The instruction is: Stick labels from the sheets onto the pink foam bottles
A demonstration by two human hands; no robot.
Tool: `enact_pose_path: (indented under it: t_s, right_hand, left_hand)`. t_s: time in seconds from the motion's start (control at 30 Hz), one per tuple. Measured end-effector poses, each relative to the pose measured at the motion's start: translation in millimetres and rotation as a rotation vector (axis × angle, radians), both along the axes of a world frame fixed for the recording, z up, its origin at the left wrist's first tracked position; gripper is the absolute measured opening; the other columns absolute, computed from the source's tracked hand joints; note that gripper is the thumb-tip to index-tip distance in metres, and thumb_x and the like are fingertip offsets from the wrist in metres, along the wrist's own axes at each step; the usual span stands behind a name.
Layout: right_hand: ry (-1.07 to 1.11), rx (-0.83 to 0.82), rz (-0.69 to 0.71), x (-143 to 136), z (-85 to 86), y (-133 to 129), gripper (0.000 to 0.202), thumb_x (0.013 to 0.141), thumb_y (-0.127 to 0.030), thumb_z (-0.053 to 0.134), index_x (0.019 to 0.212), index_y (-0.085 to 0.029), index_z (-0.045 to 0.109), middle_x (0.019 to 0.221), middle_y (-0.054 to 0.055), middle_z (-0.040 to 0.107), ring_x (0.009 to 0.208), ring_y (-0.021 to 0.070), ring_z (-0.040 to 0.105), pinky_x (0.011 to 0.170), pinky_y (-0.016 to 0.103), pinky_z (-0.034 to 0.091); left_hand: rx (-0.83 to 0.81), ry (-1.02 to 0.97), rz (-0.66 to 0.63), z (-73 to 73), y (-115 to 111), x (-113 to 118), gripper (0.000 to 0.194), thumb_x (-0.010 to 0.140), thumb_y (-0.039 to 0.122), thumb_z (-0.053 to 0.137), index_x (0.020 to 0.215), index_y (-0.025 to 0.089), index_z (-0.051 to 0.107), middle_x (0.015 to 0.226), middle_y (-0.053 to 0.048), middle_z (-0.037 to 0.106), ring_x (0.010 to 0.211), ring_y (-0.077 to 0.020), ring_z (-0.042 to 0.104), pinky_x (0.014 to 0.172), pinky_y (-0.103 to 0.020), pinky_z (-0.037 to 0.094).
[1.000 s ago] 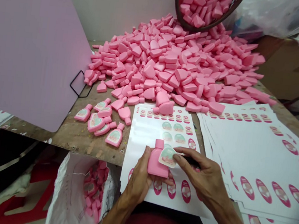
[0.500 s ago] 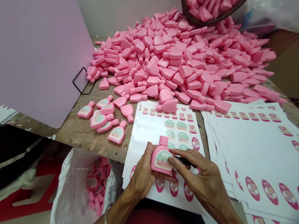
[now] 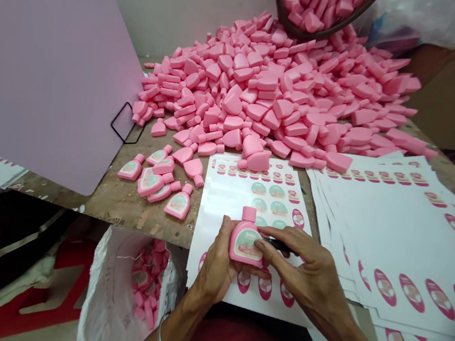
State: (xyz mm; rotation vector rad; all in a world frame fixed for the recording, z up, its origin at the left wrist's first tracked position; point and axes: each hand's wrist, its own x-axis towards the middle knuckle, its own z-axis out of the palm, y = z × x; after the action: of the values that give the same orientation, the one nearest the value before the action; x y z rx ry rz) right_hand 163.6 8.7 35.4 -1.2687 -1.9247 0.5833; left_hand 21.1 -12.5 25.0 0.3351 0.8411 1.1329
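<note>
Upright in my left hand [image 3: 216, 265] is a small pink toy bottle [image 3: 248, 226], its cap at the top and a green and cream label [image 3: 249, 241] on its front. My left fingers wrap its side and base. A slim black tool [image 3: 278, 245] lies in the grip of my right hand [image 3: 303, 261]; its tip is hidden, so I cannot tell its kind. My right thumb presses on the label's right edge. Under both hands lies a sticker sheet [image 3: 223, 208] with green, pink and oval labels. Several labelled bottles [image 3: 178, 203] lie to the left.
A large heap of unlabelled pink bottles [image 3: 246, 74] covers the back, below a tilted basket [image 3: 277, 6]. More sticker sheets [image 3: 361, 224] are stacked at right. A white sack [image 3: 103, 287] holding bottles hangs by the table's front edge. A pink board [image 3: 51, 63] stands left.
My right thumb and the black tool have shifted very slightly left on the label. The bottle stays in my left hand at the same spot.
</note>
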Motion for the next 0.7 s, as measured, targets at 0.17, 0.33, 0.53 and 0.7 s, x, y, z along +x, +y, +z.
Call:
enact_pose_path:
  t_s: [0.17,0.33,0.53,0.7]
  right_hand:
    - [-0.006,0.021,0.002,0.2,-1.7,0.5,0.016,0.081,-0.033,0.064,0.091,-0.022,0.069,0.076,0.002,0.068,0.068,0.0166,0.06,0.067,0.032,0.049]
    - [-0.031,0.011,-0.002,0.2,-0.4,0.8,0.016,0.082,-0.034,0.062,0.09,-0.023,0.069,0.078,0.003,0.069,0.07,0.0176,0.061,0.068,0.034,0.049]
    - [-0.061,0.053,-0.003,-0.8,3.1,-0.6,0.014,0.082,-0.033,0.062,0.092,-0.024,0.068,0.079,0.003,0.07,0.072,0.0181,0.061,0.069,0.034,0.047]
    - [-0.104,0.177,0.012,1.3,1.5,-0.9,0.016,0.08,-0.029,0.064,0.096,-0.023,0.066,0.078,0.002,0.069,0.072,0.0183,0.061,0.072,0.035,0.043]
  left_hand:
    - [-0.001,-0.021,-0.004,-0.5,0.8,-0.9,0.055,0.094,0.051,0.029,0.108,0.009,0.06,0.082,-0.01,0.069,0.074,-0.0194,0.068,0.056,-0.026,0.056]
    - [0.018,-0.048,-0.017,-1.8,0.0,-3.4,0.049,0.092,0.049,0.037,0.105,0.008,0.061,0.083,-0.01,0.069,0.076,-0.0202,0.068,0.059,-0.027,0.056]
    - [0.017,-0.042,-0.025,1.7,-0.3,-4.7,0.047,0.09,0.051,0.04,0.104,0.011,0.062,0.084,-0.009,0.069,0.08,-0.0216,0.067,0.059,-0.027,0.056]
    - [0.049,-0.032,-0.031,3.2,-1.0,-4.8,0.044,0.091,0.048,0.04,0.105,0.012,0.06,0.086,-0.009,0.067,0.077,-0.0196,0.066,0.06,-0.028,0.056]
